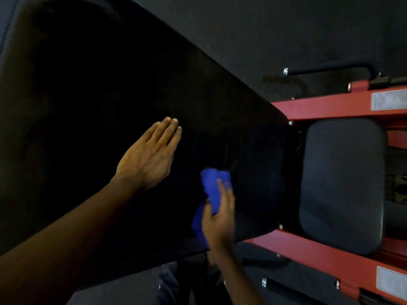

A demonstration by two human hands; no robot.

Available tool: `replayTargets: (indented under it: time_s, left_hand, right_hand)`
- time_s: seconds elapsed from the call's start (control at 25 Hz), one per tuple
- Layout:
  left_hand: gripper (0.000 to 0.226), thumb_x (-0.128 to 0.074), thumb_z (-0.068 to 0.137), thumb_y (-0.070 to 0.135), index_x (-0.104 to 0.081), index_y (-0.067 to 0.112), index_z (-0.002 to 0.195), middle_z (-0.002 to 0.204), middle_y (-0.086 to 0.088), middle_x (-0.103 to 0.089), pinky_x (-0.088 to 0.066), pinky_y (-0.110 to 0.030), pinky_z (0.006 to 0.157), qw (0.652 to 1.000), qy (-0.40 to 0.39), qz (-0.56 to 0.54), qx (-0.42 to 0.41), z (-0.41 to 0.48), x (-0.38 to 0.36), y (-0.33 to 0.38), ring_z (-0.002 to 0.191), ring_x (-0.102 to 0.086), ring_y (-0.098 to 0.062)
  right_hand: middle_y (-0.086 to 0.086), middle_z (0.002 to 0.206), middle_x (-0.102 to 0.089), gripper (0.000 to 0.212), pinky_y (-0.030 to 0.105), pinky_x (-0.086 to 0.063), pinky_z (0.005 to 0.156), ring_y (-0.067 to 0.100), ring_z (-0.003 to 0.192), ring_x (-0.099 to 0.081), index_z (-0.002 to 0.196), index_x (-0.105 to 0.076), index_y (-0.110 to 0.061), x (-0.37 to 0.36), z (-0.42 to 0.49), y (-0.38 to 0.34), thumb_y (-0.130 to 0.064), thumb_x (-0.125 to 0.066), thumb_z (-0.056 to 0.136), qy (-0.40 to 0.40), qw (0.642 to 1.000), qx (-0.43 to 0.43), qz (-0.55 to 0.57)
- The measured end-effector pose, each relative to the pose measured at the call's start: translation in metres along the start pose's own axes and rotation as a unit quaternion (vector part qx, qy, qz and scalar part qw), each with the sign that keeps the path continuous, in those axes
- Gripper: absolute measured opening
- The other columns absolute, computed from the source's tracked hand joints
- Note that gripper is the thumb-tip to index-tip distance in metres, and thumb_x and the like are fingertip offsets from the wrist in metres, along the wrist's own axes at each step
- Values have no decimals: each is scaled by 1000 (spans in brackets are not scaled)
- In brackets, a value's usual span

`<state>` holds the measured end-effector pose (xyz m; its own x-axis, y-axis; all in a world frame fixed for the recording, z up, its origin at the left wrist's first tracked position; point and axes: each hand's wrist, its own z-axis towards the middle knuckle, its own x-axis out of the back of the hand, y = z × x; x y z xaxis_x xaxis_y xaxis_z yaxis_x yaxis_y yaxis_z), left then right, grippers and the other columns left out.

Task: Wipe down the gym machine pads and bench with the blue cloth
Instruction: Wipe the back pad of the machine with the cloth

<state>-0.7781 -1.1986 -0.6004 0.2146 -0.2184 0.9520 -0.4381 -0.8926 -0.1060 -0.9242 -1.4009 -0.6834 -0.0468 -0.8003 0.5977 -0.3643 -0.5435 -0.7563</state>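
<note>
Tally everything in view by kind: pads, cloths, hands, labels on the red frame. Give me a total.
Pads: 2, the large pad and the small pad
Cloths: 1, the blue cloth
Hands: 2, the left hand and the right hand
Labels: 2, the upper label and the lower label
Total: 7

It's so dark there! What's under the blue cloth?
The blue cloth lies on the big black pad, held by the right hand. The left hand rests flat nearby. The patch right under the cloth is hidden.
</note>
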Motion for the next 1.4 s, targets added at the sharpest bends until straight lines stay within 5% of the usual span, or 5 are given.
replayTargets:
  time_s: [0.2,0.52,0.8,1.08,1.4]
  left_hand:
    - [63,-10,103,33,2,3,157,166,-19,3,-4,-44,126,1000,-1,7,8,0,2,0,155,5,-31]
    - [64,-30,99,28,-18,-1,155,162,-24,-21,-6,-46,123,999,-25,-26,11,6,10,-3,152,-18,-37]
    - [64,-10,106,35,19,2,153,158,-19,27,7,-46,125,997,-72,-20,-9,2,18,-1,151,20,-34]
    - [64,-10,106,36,20,3,153,161,-20,24,13,-45,121,996,-84,3,8,4,14,2,151,21,-34]
    - [62,0,102,33,16,4,154,162,-16,22,10,-43,125,998,-57,1,17,3,12,5,151,20,-30]
  right_hand:
    - [7,145,-52,55,43,-42,104,33,129,-54,147,-45,-28,24,149,18,-41,-55,94,132,956,-262,-15]
    - [-4,159,-35,55,44,-42,109,22,145,-38,150,-38,-36,-36,200,-135,-47,-53,99,-14,991,125,-40]
    - [-1,155,-40,53,43,-41,108,24,137,-47,149,-41,-32,-6,256,-92,-41,-56,99,56,996,-71,1]
    - [-7,161,-30,57,35,-39,109,18,147,-34,152,-35,-38,-8,133,-50,-38,-57,99,-35,991,120,-57]
    - [11,152,-45,52,51,-45,100,41,128,-53,148,-44,-26,30,140,59,-39,-57,99,121,953,-273,-60]
